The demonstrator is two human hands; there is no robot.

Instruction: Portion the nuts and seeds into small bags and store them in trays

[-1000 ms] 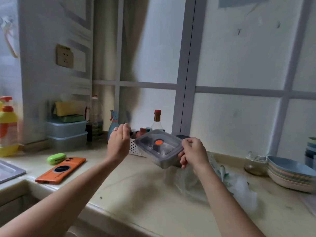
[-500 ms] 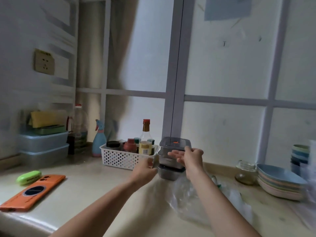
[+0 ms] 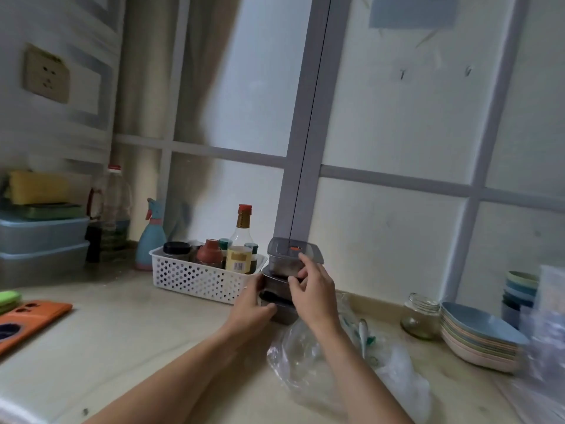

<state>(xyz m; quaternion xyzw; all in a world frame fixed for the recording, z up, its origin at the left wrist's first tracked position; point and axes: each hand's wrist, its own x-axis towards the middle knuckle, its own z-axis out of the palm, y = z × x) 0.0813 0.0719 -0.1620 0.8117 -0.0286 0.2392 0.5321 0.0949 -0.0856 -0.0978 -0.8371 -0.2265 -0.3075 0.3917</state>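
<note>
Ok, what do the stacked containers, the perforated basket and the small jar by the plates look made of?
The stacked containers: likely plastic, smoky grey and translucent, contents showing dimly through the walls; the top lid's orange plug may be silicone. The perforated basket: white moulded plastic, matte, with rows of round holes. The small jar: probably glass, clear with bright glints and a ridged neck.

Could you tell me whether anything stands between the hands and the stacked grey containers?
Nothing visible does. The left hand grips the base of the stack of grey containers and the right hand holds its upper part. The white basket stands beside it.
</note>
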